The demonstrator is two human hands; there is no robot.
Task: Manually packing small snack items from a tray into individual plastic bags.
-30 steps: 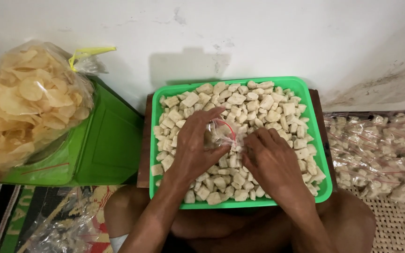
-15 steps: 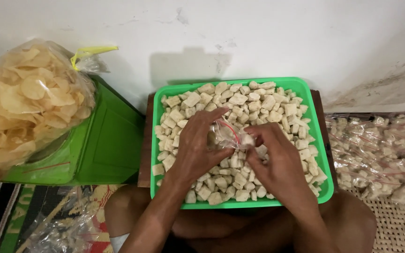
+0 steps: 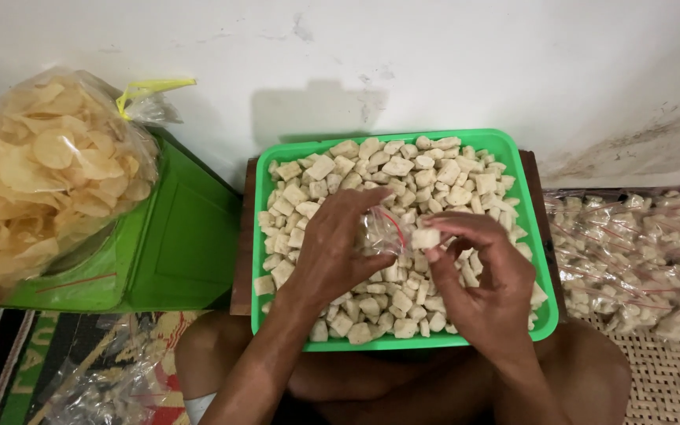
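Observation:
A green plastic tray (image 3: 513, 149) rests on my lap, filled with pale beige cube-shaped snack pieces (image 3: 403, 169). My left hand (image 3: 332, 252) holds a small clear plastic bag (image 3: 383, 230) with a red stripe above the middle of the tray. My right hand (image 3: 482, 275) pinches one beige cube (image 3: 425, 238) between thumb and fingers right at the bag's mouth. Both hands hover just above the pieces.
A big clear bag of round yellow crackers (image 3: 41, 189), tied with a yellow band, sits on a green box (image 3: 175, 244) at the left. Several small filled bags (image 3: 631, 252) lie heaped at the right on a woven mat (image 3: 670, 378). A white wall stands behind.
My right hand has lifted off the pieces with one cube and brought it to the bag's mouth. My left hand has kept the bag in about the same place.

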